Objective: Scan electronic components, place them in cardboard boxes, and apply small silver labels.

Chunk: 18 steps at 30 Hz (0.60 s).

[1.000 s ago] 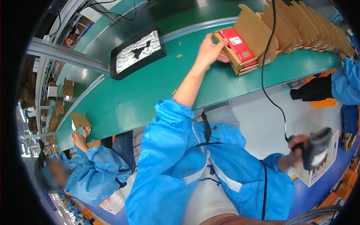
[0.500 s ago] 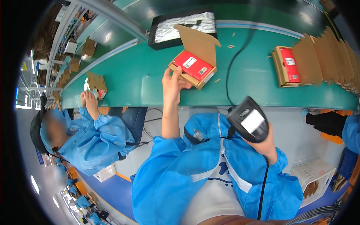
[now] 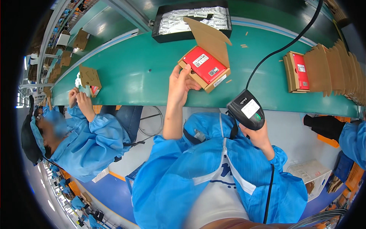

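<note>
Our left hand (image 3: 181, 86) is partly closed on the near left edge of an open cardboard box (image 3: 201, 82), thumb at the rim and the other fingers reaching under its near side; our right hand (image 3: 256, 135) is curled round the handle of a black scanner (image 3: 247, 110), though its head hides some of the fingers. The box sits over the near part of the table (image 3: 129, 72), just in front of a black tray (image 3: 164, 38) of white labels; we cannot tell whether its underside touches the surface. It looks light, we judge, with walls stiff enough to bear a pinch and a raised lid (image 3: 210, 40) that would bend easily; the red package (image 3: 206, 65) inside looks smooth and perhaps slippery, so the side walls seem a better hold than the lid.

The table is green, flat and faintly glossy; more open boxes (image 3: 337, 72) stand in a row towards its right end; at the left a co-worker (image 3: 89, 137) in blue handles another box (image 3: 90, 77); a white basket (image 3: 314, 171) rests on the floor to our right.
</note>
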Each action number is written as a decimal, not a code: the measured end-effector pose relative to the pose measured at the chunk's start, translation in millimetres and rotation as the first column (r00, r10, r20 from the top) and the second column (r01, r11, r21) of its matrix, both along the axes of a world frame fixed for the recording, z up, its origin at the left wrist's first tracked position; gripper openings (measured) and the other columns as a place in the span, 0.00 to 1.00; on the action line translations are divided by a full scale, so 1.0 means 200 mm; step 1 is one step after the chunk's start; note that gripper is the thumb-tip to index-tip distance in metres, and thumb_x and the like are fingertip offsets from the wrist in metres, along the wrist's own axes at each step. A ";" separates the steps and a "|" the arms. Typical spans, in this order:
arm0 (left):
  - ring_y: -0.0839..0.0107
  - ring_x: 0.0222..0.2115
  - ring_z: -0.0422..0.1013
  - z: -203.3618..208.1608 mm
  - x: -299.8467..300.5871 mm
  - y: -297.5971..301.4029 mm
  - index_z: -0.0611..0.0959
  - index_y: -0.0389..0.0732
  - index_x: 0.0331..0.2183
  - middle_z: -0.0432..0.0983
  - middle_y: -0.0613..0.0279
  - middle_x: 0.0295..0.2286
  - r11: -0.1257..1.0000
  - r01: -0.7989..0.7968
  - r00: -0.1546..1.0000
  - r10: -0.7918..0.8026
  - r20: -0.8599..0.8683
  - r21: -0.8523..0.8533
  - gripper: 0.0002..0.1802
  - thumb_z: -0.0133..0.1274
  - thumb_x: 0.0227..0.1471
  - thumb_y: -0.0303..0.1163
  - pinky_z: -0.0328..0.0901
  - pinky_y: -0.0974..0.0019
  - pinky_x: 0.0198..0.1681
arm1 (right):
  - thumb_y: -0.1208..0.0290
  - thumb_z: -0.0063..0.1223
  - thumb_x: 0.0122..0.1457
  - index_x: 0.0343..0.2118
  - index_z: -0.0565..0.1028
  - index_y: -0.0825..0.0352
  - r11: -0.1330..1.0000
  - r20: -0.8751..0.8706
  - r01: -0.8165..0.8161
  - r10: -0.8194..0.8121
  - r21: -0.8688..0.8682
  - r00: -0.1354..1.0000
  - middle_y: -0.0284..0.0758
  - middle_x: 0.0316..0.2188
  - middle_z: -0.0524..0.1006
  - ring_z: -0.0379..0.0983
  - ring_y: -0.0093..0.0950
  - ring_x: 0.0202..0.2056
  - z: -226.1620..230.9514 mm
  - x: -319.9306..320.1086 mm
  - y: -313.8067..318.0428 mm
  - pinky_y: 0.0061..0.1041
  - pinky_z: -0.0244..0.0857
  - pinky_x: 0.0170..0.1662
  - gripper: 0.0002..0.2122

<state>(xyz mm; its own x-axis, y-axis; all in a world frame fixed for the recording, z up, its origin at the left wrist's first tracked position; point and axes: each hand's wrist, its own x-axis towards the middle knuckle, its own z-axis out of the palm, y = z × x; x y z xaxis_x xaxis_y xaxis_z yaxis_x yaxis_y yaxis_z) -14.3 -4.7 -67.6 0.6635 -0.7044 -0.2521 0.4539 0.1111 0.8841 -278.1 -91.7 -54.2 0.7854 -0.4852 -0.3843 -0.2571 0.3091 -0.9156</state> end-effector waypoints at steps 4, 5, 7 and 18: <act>0.69 0.14 0.72 0.03 -0.04 -0.06 0.60 0.30 0.48 0.74 0.51 0.22 1.000 -0.003 0.998 0.002 0.061 0.022 0.28 0.48 0.53 0.39 0.67 0.74 0.15 | 0.77 0.60 0.42 0.33 0.73 0.72 0.985 0.010 0.034 -0.033 -0.167 0.999 0.36 0.27 0.77 0.73 0.23 0.29 0.03 -0.02 -0.02 0.22 0.65 0.34 0.14; 0.69 0.14 0.71 0.03 -0.04 -0.07 0.59 0.30 0.49 0.74 0.51 0.22 0.995 0.016 0.981 -0.036 0.191 0.102 0.29 0.49 0.52 0.38 0.66 0.74 0.14 | 0.76 0.61 0.40 0.36 0.72 0.72 0.976 0.014 0.038 -0.036 -0.215 0.999 0.38 0.29 0.77 0.73 0.24 0.30 0.08 -0.04 -0.04 0.23 0.65 0.35 0.17; 0.72 0.15 0.70 0.04 -0.04 -0.09 0.56 0.28 0.51 0.73 0.54 0.19 0.961 0.117 0.938 -0.190 0.290 0.250 0.34 0.51 0.51 0.38 0.65 0.73 0.16 | 0.76 0.62 0.40 0.38 0.71 0.72 0.971 0.000 0.002 -0.002 -0.238 1.000 0.38 0.31 0.77 0.74 0.24 0.32 0.14 -0.09 -0.11 0.23 0.66 0.37 0.20; 0.51 0.53 0.53 -0.04 -0.08 -0.08 0.72 0.48 0.48 0.60 0.59 0.51 0.939 -0.044 -0.006 -0.342 0.940 0.341 0.29 0.57 0.42 0.45 0.50 0.49 0.54 | 0.67 0.51 0.53 0.45 0.65 0.74 0.996 0.085 -0.005 0.013 -0.086 0.996 0.42 0.24 0.72 0.71 0.26 0.20 0.73 0.02 -0.41 0.21 0.67 0.23 0.20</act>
